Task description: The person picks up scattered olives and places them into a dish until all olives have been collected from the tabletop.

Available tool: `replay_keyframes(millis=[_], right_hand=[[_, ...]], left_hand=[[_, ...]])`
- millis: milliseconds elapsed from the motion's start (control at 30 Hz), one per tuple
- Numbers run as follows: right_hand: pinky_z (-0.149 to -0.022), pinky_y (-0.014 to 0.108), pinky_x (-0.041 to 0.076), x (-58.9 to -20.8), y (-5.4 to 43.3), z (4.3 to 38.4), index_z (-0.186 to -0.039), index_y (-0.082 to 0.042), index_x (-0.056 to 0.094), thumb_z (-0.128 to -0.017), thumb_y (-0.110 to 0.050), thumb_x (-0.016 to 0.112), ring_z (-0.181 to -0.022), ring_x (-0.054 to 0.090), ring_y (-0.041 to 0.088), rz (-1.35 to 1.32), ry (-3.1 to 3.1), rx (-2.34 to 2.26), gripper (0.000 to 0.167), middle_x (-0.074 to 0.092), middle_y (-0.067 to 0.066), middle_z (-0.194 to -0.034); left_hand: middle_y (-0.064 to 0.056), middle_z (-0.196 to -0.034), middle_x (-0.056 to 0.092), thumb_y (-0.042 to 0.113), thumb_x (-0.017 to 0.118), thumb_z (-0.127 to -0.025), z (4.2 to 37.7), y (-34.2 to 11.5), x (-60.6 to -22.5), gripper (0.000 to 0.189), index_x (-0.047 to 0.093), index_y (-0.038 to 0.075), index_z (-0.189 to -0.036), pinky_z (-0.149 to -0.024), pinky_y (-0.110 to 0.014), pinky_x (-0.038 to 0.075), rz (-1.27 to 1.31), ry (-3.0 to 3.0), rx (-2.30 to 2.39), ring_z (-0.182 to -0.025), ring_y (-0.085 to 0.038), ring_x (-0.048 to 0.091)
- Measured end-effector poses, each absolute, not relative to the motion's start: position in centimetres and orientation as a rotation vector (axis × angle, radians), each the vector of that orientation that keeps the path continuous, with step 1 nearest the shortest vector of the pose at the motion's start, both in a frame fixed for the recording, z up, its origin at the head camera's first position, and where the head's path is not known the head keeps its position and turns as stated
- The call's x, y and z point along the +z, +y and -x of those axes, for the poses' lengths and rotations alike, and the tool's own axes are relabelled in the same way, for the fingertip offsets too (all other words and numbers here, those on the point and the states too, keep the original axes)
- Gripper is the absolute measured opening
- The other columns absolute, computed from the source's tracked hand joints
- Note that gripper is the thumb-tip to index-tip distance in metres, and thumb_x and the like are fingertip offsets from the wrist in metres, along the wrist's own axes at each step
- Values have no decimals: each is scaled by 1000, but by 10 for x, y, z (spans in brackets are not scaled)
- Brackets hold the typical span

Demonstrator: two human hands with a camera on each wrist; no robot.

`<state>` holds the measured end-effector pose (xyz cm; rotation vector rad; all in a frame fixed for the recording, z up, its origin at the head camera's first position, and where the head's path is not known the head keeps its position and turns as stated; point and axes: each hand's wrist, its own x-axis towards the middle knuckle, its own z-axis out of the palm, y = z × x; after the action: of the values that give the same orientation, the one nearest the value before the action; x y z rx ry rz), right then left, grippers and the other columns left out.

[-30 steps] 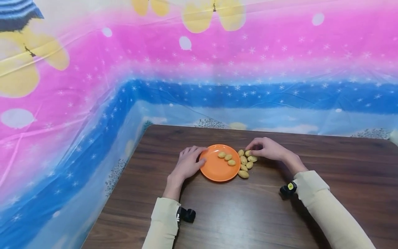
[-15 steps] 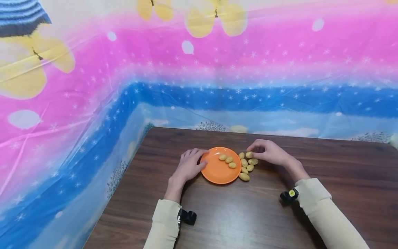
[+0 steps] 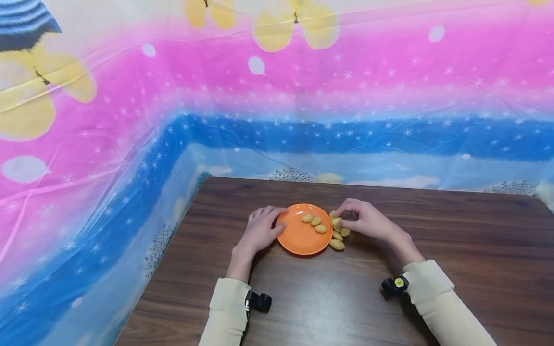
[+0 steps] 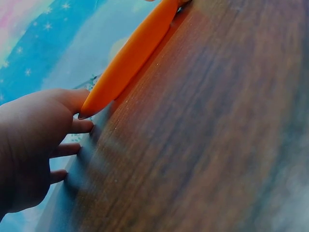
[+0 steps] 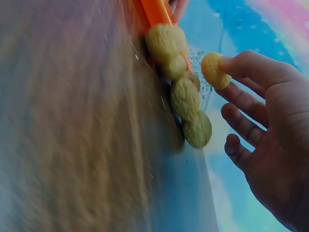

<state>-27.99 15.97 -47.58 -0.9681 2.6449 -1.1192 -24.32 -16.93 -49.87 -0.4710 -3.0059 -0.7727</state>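
An orange plate (image 3: 298,241) lies on the table, with three small yellow-brown oval nuts (image 3: 316,221) towards its upper right. My left hand (image 3: 258,231) rests at the plate's left rim, thumb and forefinger touching the edge and fingers spread. Between thumb and forefinger, my right hand (image 3: 369,220) pinches one nut (image 5: 215,71), raised beside the plate's right side. Below that hand, several more wrinkled nuts (image 5: 185,99) lie against the right rim; in the head view the fingers partly hide them.
The dark wood table (image 3: 320,298) reaches back to a pink and blue printed cloth (image 3: 346,129) hung behind it and along the left. Black wrist cameras sit at both cream sleeves (image 3: 229,300).
My right hand has lifted a nut from the far end of the cluster and moved left with it towards the plate. My left hand stays at the rim.
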Motion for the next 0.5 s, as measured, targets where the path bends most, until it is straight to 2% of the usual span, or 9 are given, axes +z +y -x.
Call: replay_keyframes(millis=[233,500], right_hand=[[-68,27,49,-474,150,270,-111,-18,74,-92,-29,72,-84,54,19,981,2626,-1160,22,64,-8,-102],[-69,27,49,-476,140,263,-107,-23,75,-92,-26,72,-86,55,20,1017,2640,-1149,16,63,-9,-101]], left_hand=[[-2,-141,54,36,55,-100,242,-169,-498,44,52,28,-144,-117,-57,23,472,-3001,-788,-135,-31,42],[-2,-141,54,35,54,-100,244,-169,-499,44,52,28,-144,-117,-57,22,467,-3002,-788,-135,-30,42]])
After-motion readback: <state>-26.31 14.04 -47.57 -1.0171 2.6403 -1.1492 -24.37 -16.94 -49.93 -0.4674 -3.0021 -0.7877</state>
